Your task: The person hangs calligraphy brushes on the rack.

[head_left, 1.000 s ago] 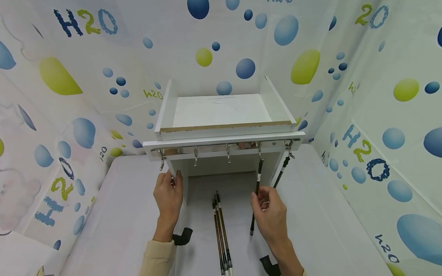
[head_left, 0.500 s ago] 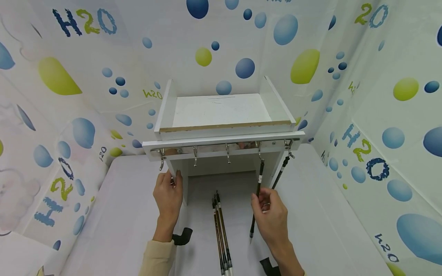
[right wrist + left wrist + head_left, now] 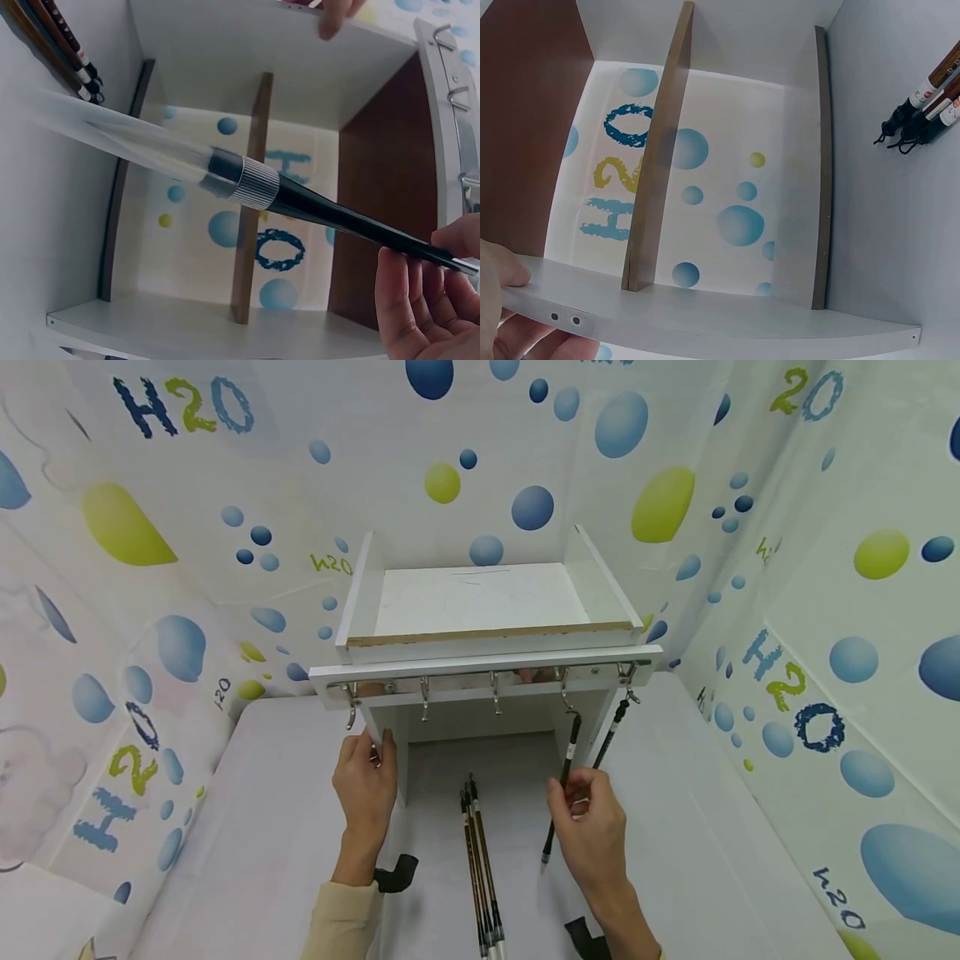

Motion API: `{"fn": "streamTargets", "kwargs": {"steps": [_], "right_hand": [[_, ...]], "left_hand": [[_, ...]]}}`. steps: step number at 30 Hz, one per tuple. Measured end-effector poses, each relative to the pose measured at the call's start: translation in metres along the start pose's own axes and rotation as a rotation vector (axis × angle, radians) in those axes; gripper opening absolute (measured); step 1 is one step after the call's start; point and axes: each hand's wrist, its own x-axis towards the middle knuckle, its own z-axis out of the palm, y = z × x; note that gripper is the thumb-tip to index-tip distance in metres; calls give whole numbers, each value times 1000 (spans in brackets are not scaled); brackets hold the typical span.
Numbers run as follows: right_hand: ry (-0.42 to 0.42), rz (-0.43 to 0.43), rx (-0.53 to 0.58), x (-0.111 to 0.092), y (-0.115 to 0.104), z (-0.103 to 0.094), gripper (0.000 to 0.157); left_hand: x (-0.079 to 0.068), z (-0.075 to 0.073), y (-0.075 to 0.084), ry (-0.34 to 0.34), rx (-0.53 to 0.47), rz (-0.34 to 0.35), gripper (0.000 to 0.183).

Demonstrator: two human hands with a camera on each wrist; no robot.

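A white shelf unit (image 3: 480, 602) stands on the table, with a rail of metal hooks (image 3: 495, 681) along its front edge. My left hand (image 3: 371, 752) grips the unit's left side panel (image 3: 705, 319), thumb (image 3: 506, 274) on its edge. My right hand (image 3: 566, 787) pinches the shaft of a dark calligraphy brush (image 3: 564, 768) whose top loop sits at the fourth hook (image 3: 564, 685). In the right wrist view this brush (image 3: 300, 199) runs slanted across the frame from my fingers (image 3: 424, 300). A second brush (image 3: 611, 731) hangs from the rightmost hook.
Several more brushes (image 3: 478, 852) lie side by side on the white table (image 3: 262, 827) between my hands, also visible as brushes (image 3: 922, 112) in the left wrist view. Walls with a bubble pattern (image 3: 825, 610) close in the table on three sides.
The top of the pinched brush has shifted slightly right and down under the fourth hook, so the brush leans more. My left hand has not moved.
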Motion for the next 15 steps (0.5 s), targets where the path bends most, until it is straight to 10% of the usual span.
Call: {"fn": "streamTargets", "kwargs": {"steps": [15], "right_hand": [[-2, 25, -33, 2, 3, 3, 25]], "left_hand": [[0, 0, -1, -9, -11, -11, 19]]}}
